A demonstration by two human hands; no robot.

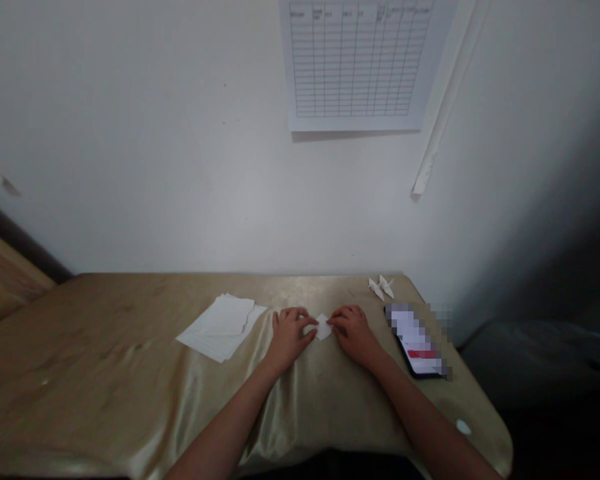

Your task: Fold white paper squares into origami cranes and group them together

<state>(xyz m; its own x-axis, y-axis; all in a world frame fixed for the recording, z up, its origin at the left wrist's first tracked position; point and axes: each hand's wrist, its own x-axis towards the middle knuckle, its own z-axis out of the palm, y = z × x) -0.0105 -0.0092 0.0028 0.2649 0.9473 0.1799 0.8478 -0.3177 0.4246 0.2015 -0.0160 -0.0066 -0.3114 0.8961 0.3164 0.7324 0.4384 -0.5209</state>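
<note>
A small white paper square point(323, 327), turned like a diamond, lies on the gold-coloured cloth of the table between my hands. My left hand point(291, 337) pinches its left corner between thumb and forefinger. On the opposite side, the fingertips of my right hand point(354, 332) are closed on the right corner. To the left of my left hand lies a stack of white paper sheets point(220, 327). Two small folded white paper figures point(381, 287) sit near the table's back right.
A phone point(417, 343) with a lit, partly pixelated screen lies right of my right hand. The table point(105, 360) has a wrinkled cloth and meets a white wall, where a printed chart point(357, 67) hangs.
</note>
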